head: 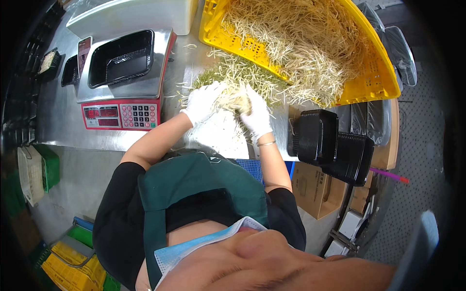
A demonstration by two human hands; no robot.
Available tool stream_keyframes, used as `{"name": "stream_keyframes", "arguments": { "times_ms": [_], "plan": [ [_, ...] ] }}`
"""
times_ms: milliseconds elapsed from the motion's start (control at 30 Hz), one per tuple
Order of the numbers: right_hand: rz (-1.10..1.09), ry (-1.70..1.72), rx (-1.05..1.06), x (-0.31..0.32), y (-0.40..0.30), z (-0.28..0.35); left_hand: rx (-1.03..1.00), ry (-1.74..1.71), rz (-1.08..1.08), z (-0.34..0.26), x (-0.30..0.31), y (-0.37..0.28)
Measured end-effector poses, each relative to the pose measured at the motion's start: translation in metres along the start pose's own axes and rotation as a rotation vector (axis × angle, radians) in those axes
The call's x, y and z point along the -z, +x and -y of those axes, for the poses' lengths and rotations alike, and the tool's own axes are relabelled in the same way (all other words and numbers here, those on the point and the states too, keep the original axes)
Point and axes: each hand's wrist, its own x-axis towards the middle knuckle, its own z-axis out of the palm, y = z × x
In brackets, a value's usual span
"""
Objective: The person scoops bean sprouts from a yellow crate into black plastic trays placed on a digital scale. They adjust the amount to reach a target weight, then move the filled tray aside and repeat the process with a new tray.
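Both my hands wear white gloves and hold one bunch of bean sprouts (233,96) between them, above the steel table. My left hand (204,103) is on the bunch's left side, and my right hand (256,113) grips its right side. Loose sprouts and green hulls (255,74) lie spread just beyond. Behind them a tilted yellow plastic crate (371,89) holds a large heap of sprouts (309,54). To the left, a black plastic tray (122,60) rests on the steel pan of a red digital scale (122,115), whose display is lit.
Stacked black trays (318,136) stand at the table's right edge, beside plastic-wrapped trays (376,118). A white foam box (134,16) is at the back left. A small filled tray (48,62) lies far left. Below are a cardboard box (316,189) and a blue crate (249,168).
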Motion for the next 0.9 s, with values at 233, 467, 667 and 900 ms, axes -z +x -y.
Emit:
{"name": "stream_keyframes", "arguments": {
  "times_ms": [233, 467, 667, 900],
  "plan": [
    [0.077, 0.106, 0.035, 0.037, -0.027, -0.028, 0.088, -0.301, -0.05, 0.025, 0.001, -0.008],
    [0.023, 0.635, -0.228, 0.038, 0.004, -0.034, 0.057, -1.015, -0.013, 0.049, -0.029, 0.041],
    [0.114, 0.657, -0.143, 0.029, 0.068, -0.081, 0.222, -0.026, 0.082, 0.027, -0.019, 0.126],
    [0.144, 1.102, -0.374, 0.042, 0.076, -0.059, 0.202, -0.292, -0.118, 0.001, 0.007, 0.1]
  ]
}}
